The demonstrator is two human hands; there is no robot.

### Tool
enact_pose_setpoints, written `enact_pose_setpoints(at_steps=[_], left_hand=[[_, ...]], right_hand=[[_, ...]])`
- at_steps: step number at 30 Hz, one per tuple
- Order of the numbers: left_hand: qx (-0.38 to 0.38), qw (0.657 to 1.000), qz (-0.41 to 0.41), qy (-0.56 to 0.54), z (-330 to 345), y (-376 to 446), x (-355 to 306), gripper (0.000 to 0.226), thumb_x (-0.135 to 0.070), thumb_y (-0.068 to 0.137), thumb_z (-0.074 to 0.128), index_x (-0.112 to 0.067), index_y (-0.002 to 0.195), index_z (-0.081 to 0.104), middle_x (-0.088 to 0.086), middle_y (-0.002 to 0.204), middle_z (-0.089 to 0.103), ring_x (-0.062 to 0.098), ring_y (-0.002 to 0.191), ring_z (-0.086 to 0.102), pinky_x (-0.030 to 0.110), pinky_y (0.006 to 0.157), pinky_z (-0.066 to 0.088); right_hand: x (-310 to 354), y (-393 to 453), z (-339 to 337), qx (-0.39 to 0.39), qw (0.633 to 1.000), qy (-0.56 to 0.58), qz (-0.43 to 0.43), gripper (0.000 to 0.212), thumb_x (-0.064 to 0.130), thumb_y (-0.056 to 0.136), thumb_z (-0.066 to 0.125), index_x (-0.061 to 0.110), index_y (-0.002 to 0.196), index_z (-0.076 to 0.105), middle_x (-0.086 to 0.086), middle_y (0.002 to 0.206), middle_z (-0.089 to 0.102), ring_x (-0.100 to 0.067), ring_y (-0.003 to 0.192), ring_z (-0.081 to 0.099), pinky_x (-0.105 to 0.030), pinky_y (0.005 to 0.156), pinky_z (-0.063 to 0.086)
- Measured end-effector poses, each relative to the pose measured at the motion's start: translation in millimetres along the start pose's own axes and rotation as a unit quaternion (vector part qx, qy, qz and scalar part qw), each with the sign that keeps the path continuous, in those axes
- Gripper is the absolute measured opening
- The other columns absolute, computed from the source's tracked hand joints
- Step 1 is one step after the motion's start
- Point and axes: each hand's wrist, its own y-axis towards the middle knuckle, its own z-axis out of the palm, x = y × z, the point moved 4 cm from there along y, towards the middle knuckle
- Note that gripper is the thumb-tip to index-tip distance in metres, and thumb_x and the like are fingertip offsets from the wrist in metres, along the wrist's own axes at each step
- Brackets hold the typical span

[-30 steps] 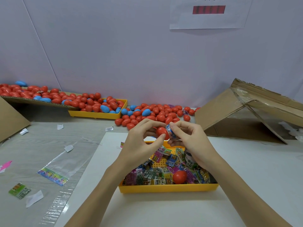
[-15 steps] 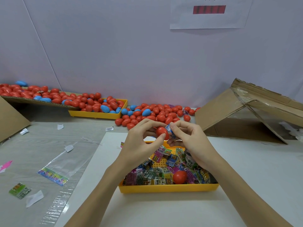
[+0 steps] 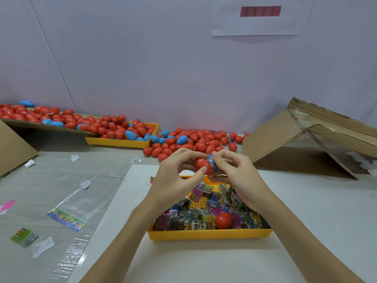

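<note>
My left hand [image 3: 175,178] grips a red plastic egg half [image 3: 202,164] between thumb and fingers, above the far edge of a yellow tray [image 3: 208,234]. My right hand [image 3: 234,174] pinches a small blue printed packet [image 3: 212,163] against the open side of that egg half. The tray holds several colourful small packets [image 3: 195,215] and one red egg half [image 3: 223,220] near its front right.
A heap of red and blue eggs [image 3: 189,140] lies by the back wall, more fill a second yellow tray [image 3: 122,140] and a cardboard flap [image 3: 36,123] at left. A collapsed cardboard box [image 3: 306,144] stands right. Plastic bags [image 3: 75,207] and paper scraps lie left.
Both hands stay together over the tray with the egg half and packet; the fingers have shifted only slightly.
</note>
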Motion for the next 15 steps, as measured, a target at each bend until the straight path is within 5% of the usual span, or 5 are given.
enact_pose_setpoints(at_steps=[15], left_hand=[[0.001, 1.000, -0.020, -0.010, 0.0, 0.0, 1.8, 0.023, -0.010, 0.092, 0.076, -0.011, 0.115, 0.073, -0.004, 0.108, 0.068, 0.013, 0.100, 0.070, 0.024, 0.085, 0.059]], right_hand=[[0.3, 0.6, -0.7, 0.008, 1.000, -0.011, 0.006, 0.033, 0.030, 0.101, 0.060, -0.001, 0.104, 0.072, -0.018, 0.091, 0.072, -0.022, 0.079, 0.075, -0.026, 0.073, 0.062]])
